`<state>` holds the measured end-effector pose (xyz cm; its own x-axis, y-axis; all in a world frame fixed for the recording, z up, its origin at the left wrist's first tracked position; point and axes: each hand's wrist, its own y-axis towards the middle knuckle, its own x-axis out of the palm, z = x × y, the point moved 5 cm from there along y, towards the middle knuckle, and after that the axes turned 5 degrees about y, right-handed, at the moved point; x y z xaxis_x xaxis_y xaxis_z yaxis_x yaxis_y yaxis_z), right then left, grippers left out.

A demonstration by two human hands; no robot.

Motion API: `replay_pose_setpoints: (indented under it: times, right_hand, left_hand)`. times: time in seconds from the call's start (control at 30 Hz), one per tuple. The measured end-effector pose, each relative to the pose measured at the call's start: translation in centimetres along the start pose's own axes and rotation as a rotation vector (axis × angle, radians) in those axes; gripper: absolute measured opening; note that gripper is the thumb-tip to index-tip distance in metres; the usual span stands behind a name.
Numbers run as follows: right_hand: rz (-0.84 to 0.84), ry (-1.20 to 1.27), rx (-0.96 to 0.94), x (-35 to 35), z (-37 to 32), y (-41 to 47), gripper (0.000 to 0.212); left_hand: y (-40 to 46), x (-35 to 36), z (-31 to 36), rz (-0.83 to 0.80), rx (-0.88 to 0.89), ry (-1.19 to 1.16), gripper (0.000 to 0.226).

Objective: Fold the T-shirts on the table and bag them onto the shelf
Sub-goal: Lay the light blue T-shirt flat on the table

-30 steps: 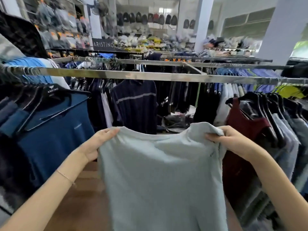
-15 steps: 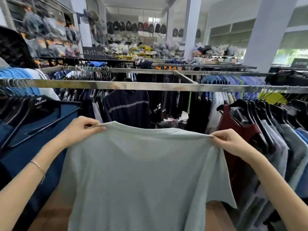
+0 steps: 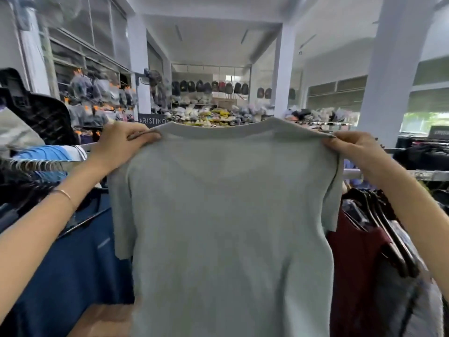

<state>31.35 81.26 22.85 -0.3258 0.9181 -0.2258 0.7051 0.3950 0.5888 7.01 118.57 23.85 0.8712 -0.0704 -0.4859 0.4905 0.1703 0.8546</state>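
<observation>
A pale grey-green T-shirt hangs spread out in front of me, held up by its shoulders, collar at the top and both short sleeves drooping. My left hand pinches the left shoulder seam. My right hand grips the right shoulder. The shirt fills the middle of the view and hides most of what lies behind and below it. A strip of brown table top shows at the lower left.
Metal clothes rails run across behind the shirt. A navy shirt hangs on the left, and a maroon top with several dark hangers on the right. White pillars and distant shelves of bags stand beyond.
Both hands have lifted the T-shirt higher and spread it wide by the shoulders. The view has tilted upward, so the collar and sleeves now show.
</observation>
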Motion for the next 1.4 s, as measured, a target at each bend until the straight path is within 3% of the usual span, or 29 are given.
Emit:
replay_pose_setpoints:
  times: [0.07,0.2,0.3,0.4,0.5,0.67,0.8,0.87,1.0,1.07,1.17,1.23,1.33,1.4]
  right_hand:
    - [0.019,-0.031,-0.027,-0.9,-1.4,1.1,0.012]
    - [0.137,0.08,-0.073,-3.4,-4.0,2.0,0.013]
    - [0.093,0.041,-0.054,-3.0,-4.3,1.8,0.014]
    - [0.088,0.173,-0.013,-3.4,-4.6,1.7,0.026]
    - [0.065,0.021,-0.038,-2.9,-4.2,1.6,0.017]
    - [0.115,0.015,-0.123,-4.0,-5.7,1.1,0.021]
    - [0.063,0.019,-0.146,-4.0,-6.9,-0.2,0.009]
    - [0.047,0.009,-0.175,-4.3,-7.4,-0.7,0.006]
    - [0.027,0.007,-0.173,-5.0,-8.7,-2.2,0.014]
    - [0.014,-0.021,-0.184,-5.5,-9.3,-3.1,0.023]
    - [-0.015,-0.07,-0.212,-6.3,-10.7,-3.9,0.012]
    - [-0.038,-0.074,-0.199,-6.6,-11.8,-4.0,0.008]
    - [-0.072,-0.047,-0.149,-6.1,-12.1,-3.3,0.025]
    - [-0.064,-0.052,-0.116,-5.4,-10.6,-2.3,0.024]
  left_hand:
    - [1.6,-0.4,0.0,-0.069,0.02,0.046,0.058]
    - [4.5,-3.6,1.4,0.108,0.013,-0.164,0.033]
    - [5.2,-3.5,1.7,0.1,0.016,-0.068,0.05]
    - [5.4,-4.0,0.9,0.136,0.033,-0.085,0.049]
    - [5.5,-4.1,1.7,0.098,0.029,-0.066,0.054]
    - [5.1,-5.5,2.8,0.122,0.002,-0.107,0.025]
    - [4.5,-7.4,3.8,0.152,0.013,-0.109,0.016]
    - [4.2,-8.2,4.2,0.16,0.02,-0.084,0.031]
    - [3.0,-10.0,5.3,0.131,0.023,-0.076,0.038]
    - [2.5,-11.0,5.4,0.104,-0.006,-0.114,0.028]
    - [1.8,-12.4,6.1,0.061,0.004,-0.132,0.009]
    - [1.6,-13.2,6.4,0.064,0.017,-0.149,0.015]
    - [2.2,-13.3,6.1,0.067,0.009,-0.179,0.022]
    - [2.9,-11.8,5.3,0.012,-0.005,-0.178,0.025]
